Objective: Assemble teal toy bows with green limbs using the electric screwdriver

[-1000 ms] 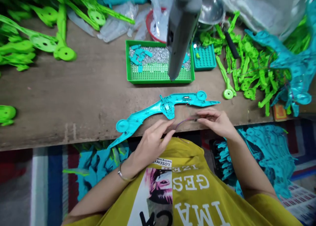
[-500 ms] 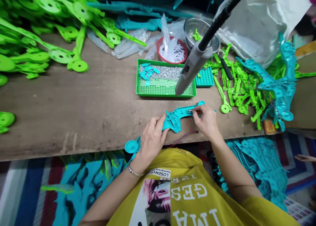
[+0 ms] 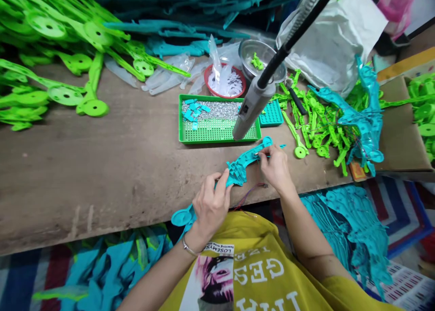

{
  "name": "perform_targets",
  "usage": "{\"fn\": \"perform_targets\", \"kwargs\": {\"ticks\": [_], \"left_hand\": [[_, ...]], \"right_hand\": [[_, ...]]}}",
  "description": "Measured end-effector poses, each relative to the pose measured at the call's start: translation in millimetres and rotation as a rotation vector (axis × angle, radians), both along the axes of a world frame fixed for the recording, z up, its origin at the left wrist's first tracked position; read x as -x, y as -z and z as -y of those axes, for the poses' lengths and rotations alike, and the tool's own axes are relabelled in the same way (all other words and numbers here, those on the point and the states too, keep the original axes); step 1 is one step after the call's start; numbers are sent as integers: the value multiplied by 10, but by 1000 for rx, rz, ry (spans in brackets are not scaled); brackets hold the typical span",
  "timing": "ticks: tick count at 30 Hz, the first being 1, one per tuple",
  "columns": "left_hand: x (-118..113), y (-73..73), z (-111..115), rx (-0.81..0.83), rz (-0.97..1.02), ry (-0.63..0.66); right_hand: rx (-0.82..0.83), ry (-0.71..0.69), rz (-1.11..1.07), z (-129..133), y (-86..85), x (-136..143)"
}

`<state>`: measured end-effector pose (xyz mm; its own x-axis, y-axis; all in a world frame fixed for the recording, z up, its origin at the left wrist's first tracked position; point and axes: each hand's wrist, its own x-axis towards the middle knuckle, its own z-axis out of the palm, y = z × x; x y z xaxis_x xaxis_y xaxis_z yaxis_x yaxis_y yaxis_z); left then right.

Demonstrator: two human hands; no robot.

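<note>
A long teal plastic part [image 3: 237, 173] lies at the table's front edge, with ribs in its wide middle and a round end pointing away to the right. My left hand [image 3: 212, 200] is closed round its near side and hides some of it. Beyond my wrist its other disc-shaped end [image 3: 181, 217] sticks out. My right hand [image 3: 276, 168] pinches at the part's narrow arm; a small shiny bit shows at the fingertips, too small to name. Thin red and blue wires [image 3: 249, 194] trail from under the part between my hands.
A green tray [image 3: 217, 142] with small metal pieces and teal bits stands ahead, under a grey tool [image 3: 249, 109] on a black arm. Green parts [image 3: 321, 116] pile up at right, more [image 3: 91, 107] at left. Behind are a red basket [image 3: 224, 95] and metal bowl [image 3: 260, 46].
The view has shifted, bringing a box of green parts into sight at right. The teal part tilts slightly more upward to the right; both hands stay on it.
</note>
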<state>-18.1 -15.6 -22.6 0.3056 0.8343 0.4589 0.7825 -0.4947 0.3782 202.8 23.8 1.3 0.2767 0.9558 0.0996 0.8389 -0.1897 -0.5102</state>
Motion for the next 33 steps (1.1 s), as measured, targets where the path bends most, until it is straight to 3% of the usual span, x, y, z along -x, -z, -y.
{"fn": "perform_targets", "kwargs": {"ticks": [4, 10, 20, 33], "left_hand": [[-5, 43, -29, -8, -8, -8], [15, 77, -91, 132, -76, -37], [97, 36, -129, 279, -128, 18], [57, 82, -51, 230, -49, 5]], "right_hand": [[6, -4, 65, -61, 108, 50], [-43, -1, 49, -14, 226, 100], [-29, -59, -62, 67, 68, -10], [131, 6, 67, -72, 13, 46]]}}
